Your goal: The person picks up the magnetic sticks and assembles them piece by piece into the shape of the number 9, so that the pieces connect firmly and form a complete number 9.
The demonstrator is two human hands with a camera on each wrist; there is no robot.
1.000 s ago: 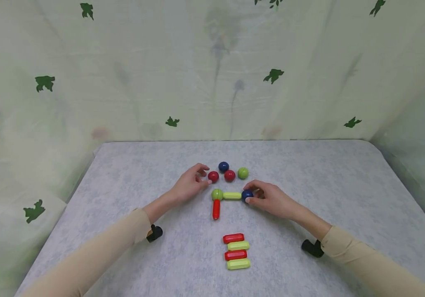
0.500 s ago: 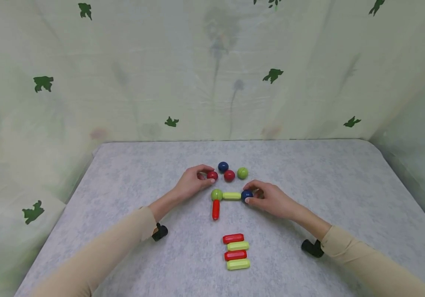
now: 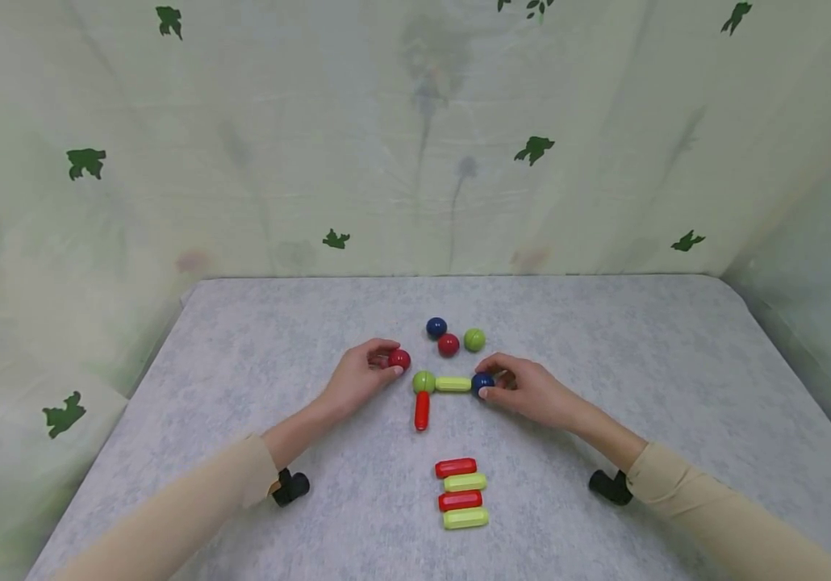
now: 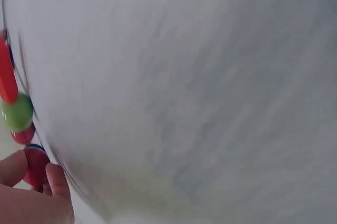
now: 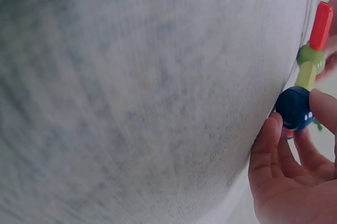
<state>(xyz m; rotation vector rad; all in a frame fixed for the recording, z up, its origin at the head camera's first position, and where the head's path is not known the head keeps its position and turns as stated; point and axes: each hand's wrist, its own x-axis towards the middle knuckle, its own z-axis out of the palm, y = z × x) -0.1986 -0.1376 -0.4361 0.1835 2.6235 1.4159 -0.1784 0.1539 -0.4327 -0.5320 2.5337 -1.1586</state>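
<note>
Between thumb and fingers my left hand [image 3: 360,374] pinches a red ball [image 3: 399,360], also seen in the left wrist view as a red ball [image 4: 36,165] between the fingertips. My right hand [image 3: 535,390] holds a dark blue ball [image 3: 482,383] at the right end of a yellow-green rod [image 3: 453,385]. That rod's left end meets a green ball [image 3: 423,382], and a red rod [image 3: 422,411] extends from it toward me. The right wrist view shows thumb and fingers around the blue ball [image 5: 294,108].
Behind the joined pieces lie a blue ball [image 3: 436,327], a red ball [image 3: 448,344] and a green ball [image 3: 474,339]. Nearer me, red rods [image 3: 456,468] and yellow-green rods [image 3: 465,518] lie stacked in a column on the grey table [image 3: 604,323].
My left hand closed its fingers on the leftmost red ball and drew it left and toward me, away from the other balls. My right hand stays on the blue ball.
</note>
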